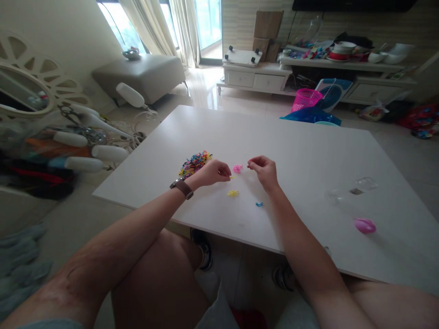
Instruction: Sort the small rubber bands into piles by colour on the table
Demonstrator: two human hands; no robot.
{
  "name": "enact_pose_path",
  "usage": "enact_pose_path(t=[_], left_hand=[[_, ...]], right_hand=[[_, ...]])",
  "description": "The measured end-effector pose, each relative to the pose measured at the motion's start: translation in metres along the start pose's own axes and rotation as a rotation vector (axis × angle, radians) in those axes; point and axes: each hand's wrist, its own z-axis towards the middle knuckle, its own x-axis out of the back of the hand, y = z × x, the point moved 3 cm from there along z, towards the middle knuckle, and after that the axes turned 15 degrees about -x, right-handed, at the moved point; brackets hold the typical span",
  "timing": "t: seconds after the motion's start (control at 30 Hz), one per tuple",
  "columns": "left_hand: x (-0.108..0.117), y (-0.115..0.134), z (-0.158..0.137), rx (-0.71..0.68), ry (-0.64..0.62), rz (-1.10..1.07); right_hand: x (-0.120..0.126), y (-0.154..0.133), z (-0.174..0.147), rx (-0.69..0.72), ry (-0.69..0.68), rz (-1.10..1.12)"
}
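Note:
My left hand (219,172), with a brown-strapped watch (182,188) at its wrist, is closed in a pinch. A small yellow piece (232,177) shows at its fingertips. Beside that hand lies a mixed pile of small coloured pieces (194,164), like little bands or clips; their exact kind is too small to make out. My right hand (263,171) is also pinched, and whatever its fingertips hold is unclear. Between the hands sits a small pink heap (238,169). Nearer me are a small yellow heap (233,193) and a few blue pieces (259,204).
On the right of the white table (302,151) lie clear plastic containers (366,183) and a shiny pink-purple object (365,225). Past the far edge stands a pink basket (306,99). A white-shaded lamp (109,153) is close to the table's left edge.

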Motion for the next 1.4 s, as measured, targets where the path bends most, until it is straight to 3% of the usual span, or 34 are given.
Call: enact_pose_path(t=[0.27, 0.53, 0.8, 1.0, 1.07, 1.23, 1.4], left_hand=[[-0.018, 0.001, -0.005, 0.028, -0.225, 0.172], [-0.022, 0.005, -0.001, -0.044, -0.312, 0.255], [0.011, 0.001, -0.006, 0.014, -0.127, 0.23], [0.068, -0.016, -0.029, 0.282, 0.347, 0.373], [0.081, -0.021, -0.037, 0.346, 0.451, 0.416], [0.087, -0.025, -0.045, 0.368, 0.453, 0.463], [0.072, -0.027, -0.039, 0.315, 0.282, 0.477]], right_hand=[[0.051, 0.0, 0.021, 0.07, 0.331, -0.131], [0.059, 0.018, 0.032, 0.005, 0.371, -0.309], [0.052, 0.024, 0.037, 0.04, 0.282, -0.377], [0.049, 0.025, 0.036, 0.056, 0.257, -0.487], [0.05, 0.025, 0.037, 0.052, 0.265, -0.469], [0.053, 0.023, 0.035, 0.084, 0.304, -0.382], [0.053, 0.014, 0.028, 0.132, 0.369, -0.38]])
